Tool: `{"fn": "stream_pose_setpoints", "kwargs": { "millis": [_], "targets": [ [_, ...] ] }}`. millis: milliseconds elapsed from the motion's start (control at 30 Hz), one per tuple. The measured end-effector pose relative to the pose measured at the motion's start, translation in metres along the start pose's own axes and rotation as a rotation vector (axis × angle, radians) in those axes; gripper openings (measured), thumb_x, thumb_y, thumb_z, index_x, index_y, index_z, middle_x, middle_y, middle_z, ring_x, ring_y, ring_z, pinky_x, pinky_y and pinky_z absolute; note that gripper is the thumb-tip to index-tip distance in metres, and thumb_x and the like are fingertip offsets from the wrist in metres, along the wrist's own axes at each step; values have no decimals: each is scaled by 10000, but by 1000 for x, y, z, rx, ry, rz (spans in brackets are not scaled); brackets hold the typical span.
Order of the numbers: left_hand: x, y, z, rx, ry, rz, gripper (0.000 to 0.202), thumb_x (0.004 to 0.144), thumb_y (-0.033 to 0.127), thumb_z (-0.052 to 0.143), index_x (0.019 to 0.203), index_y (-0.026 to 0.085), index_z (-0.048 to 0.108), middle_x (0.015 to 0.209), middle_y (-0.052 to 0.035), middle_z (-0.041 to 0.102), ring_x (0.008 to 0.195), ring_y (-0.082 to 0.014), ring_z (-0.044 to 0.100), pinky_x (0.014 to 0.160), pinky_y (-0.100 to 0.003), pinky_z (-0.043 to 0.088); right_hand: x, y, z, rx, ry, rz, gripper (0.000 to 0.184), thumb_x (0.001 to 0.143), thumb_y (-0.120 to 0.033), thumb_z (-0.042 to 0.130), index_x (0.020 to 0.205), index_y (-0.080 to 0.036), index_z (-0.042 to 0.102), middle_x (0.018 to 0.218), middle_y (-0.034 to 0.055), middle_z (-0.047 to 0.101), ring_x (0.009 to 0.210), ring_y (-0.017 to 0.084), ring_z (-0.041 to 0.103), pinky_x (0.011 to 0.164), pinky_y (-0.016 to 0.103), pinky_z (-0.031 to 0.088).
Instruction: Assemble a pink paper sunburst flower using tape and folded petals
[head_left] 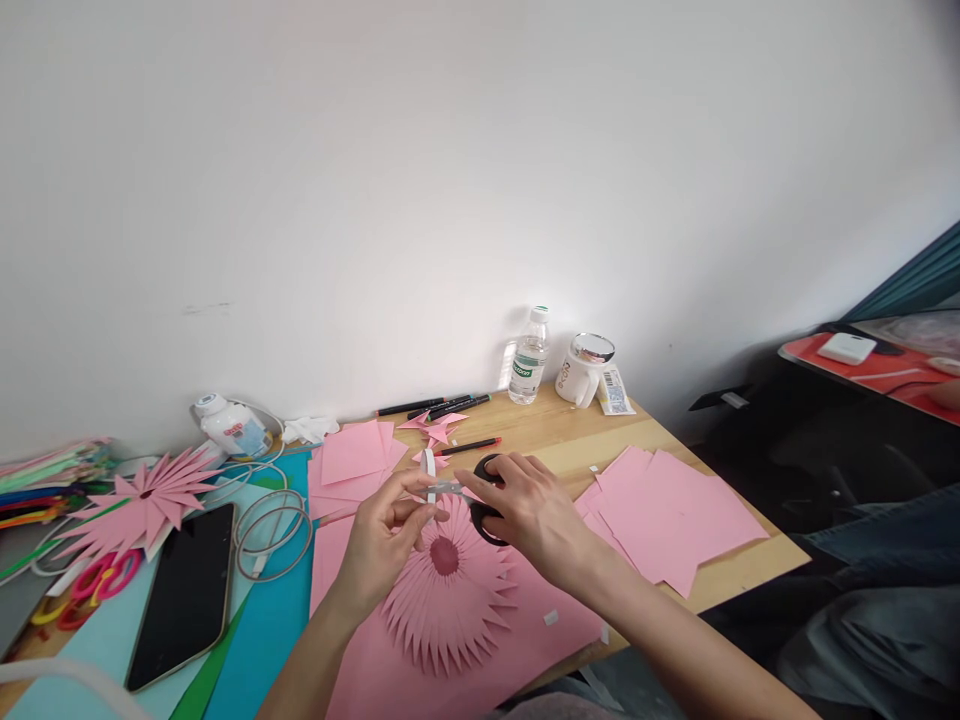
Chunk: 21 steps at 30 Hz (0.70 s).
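Note:
Between the thumb and fingers of my left hand [390, 525] is a narrow roll of white tape [429, 464], held upright. My right hand [536, 510] grips black-handled scissors [487, 540], their blades pointing left at the tape by my left fingertips. Whether the blades are closed on the tape is too small to tell. Below both hands lies a round folded pink paper flower [450, 625] with a dark pink centre and spiky edge. It rests on large pink paper [352, 680]; a small white piece [551, 618] lies to its right.
Pink sheets [667, 515] lie at right, pink squares [352, 455] at back left. Pens [450, 408], a water bottle [529, 360] and a lidded mug [581, 375] stand along the wall. At left are a phone [187, 590], a coiled cable [274, 535] and another paper flower [146, 495].

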<state>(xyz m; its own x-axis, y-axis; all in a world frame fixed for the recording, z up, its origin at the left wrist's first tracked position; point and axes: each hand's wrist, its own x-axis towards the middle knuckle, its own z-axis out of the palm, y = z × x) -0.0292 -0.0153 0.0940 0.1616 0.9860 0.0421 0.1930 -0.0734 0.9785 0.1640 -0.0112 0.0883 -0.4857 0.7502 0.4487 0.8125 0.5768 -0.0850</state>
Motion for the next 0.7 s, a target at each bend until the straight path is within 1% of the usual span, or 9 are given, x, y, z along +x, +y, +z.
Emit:
{"fn": "stream_pose_setpoints", "kwargs": {
  "millis": [100, 200, 400, 500, 600, 700],
  "targets": [
    [0, -1, 0, 2, -24, 3, 100, 780, 262, 579, 852, 199, 549, 610, 13, 631, 413, -78, 487, 429, -200, 392, 0, 1, 1, 4, -11, 5, 556, 753, -75, 588, 1257, -294, 503, 906, 43, 595, 783, 183, 527, 670, 300, 320],
    [1, -1, 0, 11, -35, 12, 88, 785, 250, 578, 846, 196, 547, 627, -1, 659, 418, -73, 477, 425, -195, 377, -1, 3, 3, 10, -27, -1, 545, 761, -73, 586, 1253, -292, 503, 876, 37, 587, 770, 175, 520, 654, 288, 306],
    [0, 2, -1, 8, -72, 31, 98, 799, 262, 565, 868, 195, 551, 633, -1, 616, 544, -127, 599, 406, -191, 347, -3, 8, 3, 53, -83, 15, 463, 774, -35, 538, 1171, -274, 560, 742, -7, 539, 639, 128, 461, 582, 261, 256],
    [0, 2, -4, 2, -108, 22, 106, 814, 267, 556, 895, 198, 548, 664, 2, 598, 566, -130, 615, 412, -194, 352, -3, 8, 2, 67, -94, 14, 447, 773, -5, 509, 1128, -269, 580, 720, -13, 521, 621, 123, 442, 572, 256, 256],
    [0, 0, -6, -10, -137, 7, 107, 825, 269, 556, 901, 199, 533, 676, 8, 581, 558, -126, 611, 413, -196, 359, -1, 10, 0, 48, -53, 11, 469, 786, 5, 495, 1161, -271, 558, 787, 9, 541, 674, 135, 467, 615, 257, 302],
    [-1, -1, -6, -49, -193, -20, 112, 840, 266, 551, 920, 203, 504, 683, 10, 570, 583, -138, 627, 422, -200, 379, 3, 15, -1, -34, 26, 92, 466, 768, -23, 534, 1179, -241, 551, 960, 82, 556, 844, 200, 506, 715, 307, 357]
  ]
}}
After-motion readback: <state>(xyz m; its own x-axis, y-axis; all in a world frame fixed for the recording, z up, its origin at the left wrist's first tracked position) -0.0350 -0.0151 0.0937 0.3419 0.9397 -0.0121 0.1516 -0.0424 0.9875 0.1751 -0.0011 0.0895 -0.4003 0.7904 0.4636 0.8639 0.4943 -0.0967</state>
